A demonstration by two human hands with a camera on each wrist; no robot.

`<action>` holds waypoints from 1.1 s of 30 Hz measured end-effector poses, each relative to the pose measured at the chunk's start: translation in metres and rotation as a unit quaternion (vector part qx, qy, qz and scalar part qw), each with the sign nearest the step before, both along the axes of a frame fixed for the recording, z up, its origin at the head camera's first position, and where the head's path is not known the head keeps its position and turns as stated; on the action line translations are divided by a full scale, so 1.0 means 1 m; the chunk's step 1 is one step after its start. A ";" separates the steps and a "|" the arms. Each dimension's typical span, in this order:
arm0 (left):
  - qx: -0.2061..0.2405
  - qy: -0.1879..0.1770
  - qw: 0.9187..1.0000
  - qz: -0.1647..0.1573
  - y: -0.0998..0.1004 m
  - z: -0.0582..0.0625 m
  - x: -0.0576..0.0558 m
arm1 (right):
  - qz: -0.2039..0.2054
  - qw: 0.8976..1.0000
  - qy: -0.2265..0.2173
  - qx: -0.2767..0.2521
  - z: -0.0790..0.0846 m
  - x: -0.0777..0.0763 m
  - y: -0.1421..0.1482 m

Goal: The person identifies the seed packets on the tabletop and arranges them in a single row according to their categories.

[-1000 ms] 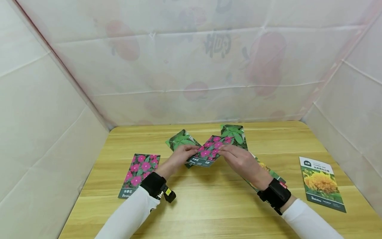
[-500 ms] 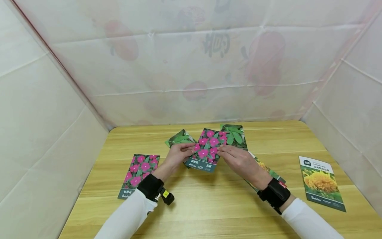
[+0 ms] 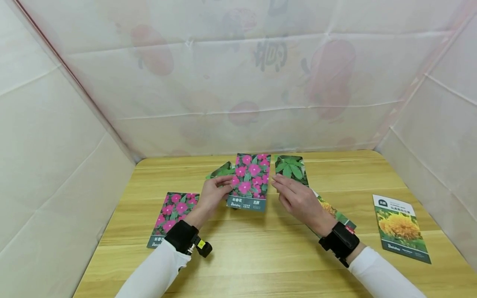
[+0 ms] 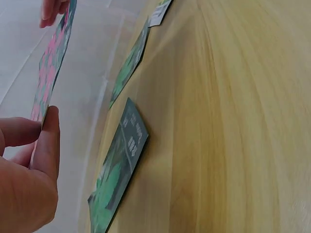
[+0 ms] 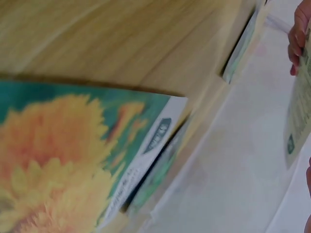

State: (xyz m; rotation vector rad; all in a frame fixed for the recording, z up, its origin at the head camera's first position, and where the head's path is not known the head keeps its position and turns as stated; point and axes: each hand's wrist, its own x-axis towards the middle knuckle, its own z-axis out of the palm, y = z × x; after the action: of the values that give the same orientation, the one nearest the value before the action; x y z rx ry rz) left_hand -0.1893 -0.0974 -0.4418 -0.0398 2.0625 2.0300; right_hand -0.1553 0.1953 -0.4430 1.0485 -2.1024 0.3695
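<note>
In the head view, my left hand [image 3: 213, 195] pinches the left edge of a pink-flower seed packet [image 3: 250, 178] between thumb and fingers. It is held up above the table, picture side facing me. In the left wrist view the thumb and fingers [image 4: 50, 141] grip its lower edge. My right hand [image 3: 301, 202] is just off the packet's right edge, fingers together and slightly bent, with nothing in it. Behind the held packet lies a green-leaf packet [image 3: 222, 169], partly covered. Another green-leaf packet [image 3: 290, 169] lies beyond my right fingertips. A yellow-flower packet [image 3: 331, 206] is partly hidden under my right forearm.
A second pink-flower packet [image 3: 178, 209] lies at the left, its corner behind my left wrist. At the far right lies another yellow-flower packet [image 3: 400, 225]. Pale fabric walls [image 3: 246, 82] enclose the wooden table [image 3: 253, 256] at the back and sides.
The held packet has turned from slanted to nearly upright and shifted slightly left with my left hand. My right fingers have let go of its right edge.
</note>
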 end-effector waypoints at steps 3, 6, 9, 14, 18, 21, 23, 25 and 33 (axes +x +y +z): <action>0.007 0.005 1.000 0.021 -0.006 0.001 -0.001 | -0.021 0.999 -0.038 0.004 -0.002 -0.002 0.000; 0.015 0.002 0.999 0.044 -0.011 0.003 -0.001 | -0.056 0.993 -0.099 0.025 -0.006 -0.004 -0.005; 0.019 -0.007 0.998 0.057 -0.017 0.004 -0.002 | -0.086 0.981 -0.165 0.062 -0.010 -0.005 -0.014; 0.026 -0.012 0.997 0.065 -0.027 0.009 -0.005 | -0.096 0.958 -0.245 0.117 -0.011 -0.006 -0.033; 0.037 -0.002 0.997 0.075 -0.036 0.014 -0.007 | -0.088 0.937 -0.296 0.165 -0.009 -0.009 -0.049; 0.036 -0.002 0.997 0.075 -0.041 0.016 -0.008 | -0.088 0.918 -0.334 0.198 -0.008 -0.011 -0.059; 0.035 -0.003 0.997 0.076 -0.043 0.016 -0.009 | -0.087 0.907 -0.355 0.211 -0.008 -0.014 -0.066; 0.035 -0.005 0.996 0.076 -0.044 0.016 -0.009 | -0.088 0.896 -0.375 0.220 -0.009 -0.016 -0.071; 0.027 -0.001 0.996 0.080 -0.045 0.013 -0.003 | -0.115 0.877 -0.395 0.249 -0.016 -0.019 -0.077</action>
State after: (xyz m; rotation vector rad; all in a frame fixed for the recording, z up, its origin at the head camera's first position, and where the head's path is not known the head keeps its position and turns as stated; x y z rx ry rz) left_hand -0.1921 -0.1419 -0.4286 -0.2039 2.0623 2.1754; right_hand -0.1739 0.1186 -0.4591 0.9955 -3.1519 0.1352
